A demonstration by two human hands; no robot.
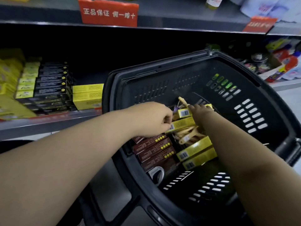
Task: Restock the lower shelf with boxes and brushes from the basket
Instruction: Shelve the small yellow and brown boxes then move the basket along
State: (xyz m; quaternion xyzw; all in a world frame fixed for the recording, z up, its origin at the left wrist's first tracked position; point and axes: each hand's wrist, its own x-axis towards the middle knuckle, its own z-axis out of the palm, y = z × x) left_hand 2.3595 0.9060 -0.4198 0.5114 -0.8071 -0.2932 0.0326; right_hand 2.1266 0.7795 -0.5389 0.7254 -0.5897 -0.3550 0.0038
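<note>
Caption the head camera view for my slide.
Beside the lower shelf, left hand pinches a yellow box in the black basket; right hand reaches near brushes.

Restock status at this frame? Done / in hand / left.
Done: shelved yellow boxes and black boxes sit stacked on the lower shelf. In hand: left hand pinches the end of the middle yellow box inside the basket; right hand reaches onto the top yellow box, grip unclear. Left: brown boxes, lower yellow boxes and wooden brushes lie in the basket; none lifted yet.
</note>
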